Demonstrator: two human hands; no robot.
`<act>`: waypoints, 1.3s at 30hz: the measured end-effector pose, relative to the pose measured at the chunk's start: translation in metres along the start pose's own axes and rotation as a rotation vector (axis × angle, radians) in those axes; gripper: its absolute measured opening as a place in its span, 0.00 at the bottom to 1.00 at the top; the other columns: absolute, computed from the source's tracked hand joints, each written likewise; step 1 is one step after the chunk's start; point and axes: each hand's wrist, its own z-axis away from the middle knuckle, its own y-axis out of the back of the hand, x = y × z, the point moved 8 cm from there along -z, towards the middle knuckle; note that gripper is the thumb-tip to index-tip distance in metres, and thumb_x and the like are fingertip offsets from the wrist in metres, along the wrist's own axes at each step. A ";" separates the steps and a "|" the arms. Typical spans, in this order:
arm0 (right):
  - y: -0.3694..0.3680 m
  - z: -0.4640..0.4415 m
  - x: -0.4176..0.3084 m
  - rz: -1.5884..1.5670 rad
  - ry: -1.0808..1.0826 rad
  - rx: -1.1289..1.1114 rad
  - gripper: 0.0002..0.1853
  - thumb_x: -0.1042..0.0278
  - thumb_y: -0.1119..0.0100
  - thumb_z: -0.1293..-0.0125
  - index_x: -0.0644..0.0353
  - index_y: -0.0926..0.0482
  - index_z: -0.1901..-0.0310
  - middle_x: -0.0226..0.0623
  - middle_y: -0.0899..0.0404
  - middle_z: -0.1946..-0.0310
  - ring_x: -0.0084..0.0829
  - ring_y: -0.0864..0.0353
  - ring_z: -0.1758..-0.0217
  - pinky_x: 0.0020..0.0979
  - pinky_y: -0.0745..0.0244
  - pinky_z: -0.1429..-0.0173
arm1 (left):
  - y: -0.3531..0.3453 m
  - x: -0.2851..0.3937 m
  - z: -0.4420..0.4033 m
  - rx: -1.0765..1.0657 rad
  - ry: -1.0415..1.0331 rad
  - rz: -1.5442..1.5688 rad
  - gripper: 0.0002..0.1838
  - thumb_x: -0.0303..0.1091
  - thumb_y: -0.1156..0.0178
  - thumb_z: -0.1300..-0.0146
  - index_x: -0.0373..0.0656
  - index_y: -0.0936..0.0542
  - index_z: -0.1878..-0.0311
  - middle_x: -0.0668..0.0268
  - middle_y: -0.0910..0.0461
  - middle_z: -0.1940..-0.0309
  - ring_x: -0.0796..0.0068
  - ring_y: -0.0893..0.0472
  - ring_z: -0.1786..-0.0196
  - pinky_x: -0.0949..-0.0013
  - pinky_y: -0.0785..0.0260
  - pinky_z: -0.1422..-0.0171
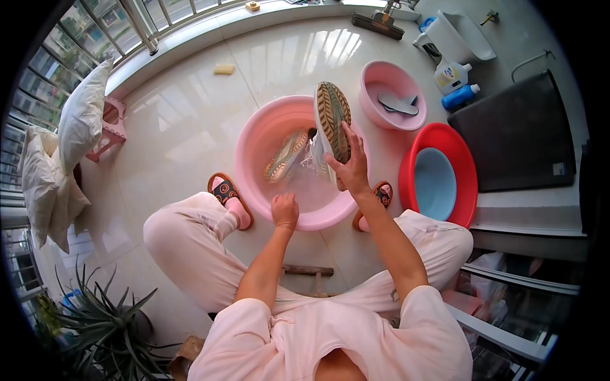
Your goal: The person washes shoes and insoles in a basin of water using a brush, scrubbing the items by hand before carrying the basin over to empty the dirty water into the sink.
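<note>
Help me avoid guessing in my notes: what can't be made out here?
All in the head view:
Raised shoe: upper mostly hidden by its own sole, turned to the camera.
Left hand: curled fingers hide whether the palm holds anything.
Red basin: bottom covered by the blue basin.
White bottle: label print too small to read.

Smooth plastic large pink basin [242, 162], rough ridged shoe sole [333, 117], glossy floor tiles [184, 133], matt cloth trousers [184, 235]

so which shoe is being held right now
The shoe gripped in the right hand; the other shoe lies in the large pink basin, with no hand on it.
</note>
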 end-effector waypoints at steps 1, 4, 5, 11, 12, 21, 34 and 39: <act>0.004 -0.006 -0.003 -0.065 0.018 0.002 0.42 0.65 0.32 0.52 0.54 0.41 0.34 0.44 0.32 0.43 0.43 0.33 0.42 0.38 0.38 0.37 | 0.000 0.000 0.000 0.000 0.002 0.006 0.07 0.29 0.43 0.49 0.47 0.23 0.64 0.65 0.23 0.70 0.67 0.24 0.60 0.62 0.37 0.45; 0.002 -0.014 0.015 -0.342 -0.064 -0.069 0.42 0.65 0.32 0.51 0.56 0.41 0.34 0.44 0.33 0.42 0.39 0.35 0.38 0.36 0.40 0.34 | -0.001 -0.002 0.001 0.002 0.008 0.016 0.08 0.29 0.43 0.49 0.47 0.23 0.64 0.65 0.23 0.69 0.67 0.24 0.60 0.62 0.37 0.44; -0.008 -0.011 0.036 -0.473 -0.130 -0.095 0.42 0.65 0.32 0.51 0.56 0.41 0.33 0.44 0.33 0.42 0.39 0.35 0.38 0.36 0.40 0.34 | 0.000 -0.002 0.001 0.007 0.009 0.015 0.08 0.29 0.43 0.49 0.47 0.23 0.64 0.65 0.23 0.69 0.67 0.24 0.60 0.62 0.37 0.44; -0.068 0.049 0.164 0.285 -0.473 -0.108 0.42 0.61 0.31 0.55 0.50 0.38 0.35 0.48 0.32 0.44 0.44 0.35 0.38 0.38 0.38 0.36 | 0.006 -0.001 -0.007 0.031 -0.019 0.000 0.08 0.30 0.42 0.49 0.48 0.23 0.63 0.66 0.23 0.68 0.67 0.24 0.59 0.61 0.37 0.44; -0.061 0.054 0.161 0.227 -0.419 -0.035 0.41 0.61 0.31 0.55 0.50 0.37 0.36 0.47 0.32 0.44 0.45 0.35 0.39 0.39 0.38 0.36 | 0.002 0.003 -0.002 0.018 -0.012 0.009 0.08 0.30 0.42 0.49 0.48 0.24 0.64 0.66 0.24 0.68 0.67 0.25 0.59 0.60 0.37 0.44; -0.006 0.013 0.111 -0.680 -0.433 -0.030 0.41 0.59 0.30 0.49 0.57 0.40 0.35 0.40 0.32 0.43 0.33 0.34 0.40 0.34 0.36 0.38 | -0.003 0.003 0.000 0.008 0.003 0.017 0.08 0.29 0.43 0.49 0.47 0.23 0.64 0.66 0.23 0.68 0.66 0.24 0.59 0.61 0.37 0.44; -0.027 0.016 0.156 -0.305 -0.426 -0.017 0.39 0.59 0.30 0.51 0.54 0.37 0.36 0.45 0.32 0.45 0.36 0.32 0.41 0.33 0.36 0.38 | -0.006 0.005 -0.001 -0.031 -0.009 -0.015 0.08 0.29 0.43 0.49 0.47 0.23 0.64 0.65 0.23 0.68 0.65 0.24 0.60 0.60 0.37 0.44; -0.007 -0.010 0.115 -1.078 -0.493 -0.192 0.37 0.63 0.34 0.44 0.59 0.40 0.35 0.41 0.31 0.44 0.31 0.32 0.42 0.33 0.38 0.36 | -0.006 0.003 0.001 -0.032 -0.011 -0.025 0.08 0.29 0.43 0.49 0.46 0.22 0.64 0.64 0.22 0.68 0.63 0.24 0.61 0.58 0.36 0.45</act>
